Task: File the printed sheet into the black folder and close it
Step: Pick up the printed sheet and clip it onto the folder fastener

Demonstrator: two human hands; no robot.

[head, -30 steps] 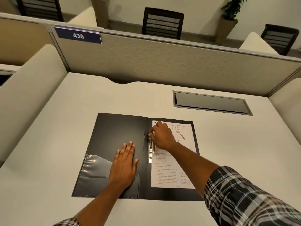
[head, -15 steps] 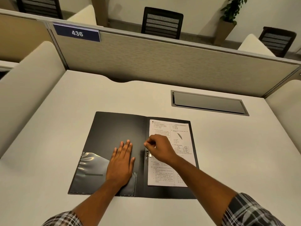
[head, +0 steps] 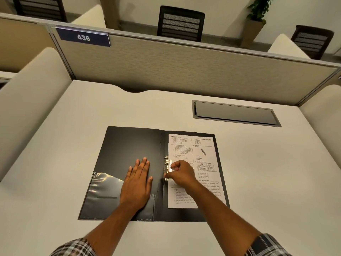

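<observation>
Black folder [head: 129, 156] is lying open and flat on the desk [head: 55, 145]. The printed sheet [head: 193, 163] is laid on its right half, with its left edge tucked at the metal clip [head: 167, 168] by the spine. The right hand [head: 181, 173] has been brought down from the top of the sheet to the clip since a second ago, and the clip is now pinched between its thumb and fingers. The left hand [head: 137, 183] is kept flat and open on the left cover, just above the clear pocket [head: 103, 194], so the folder is held steady. The sheet is probably being clamped down. After that, only the closing is left to be done.
</observation>
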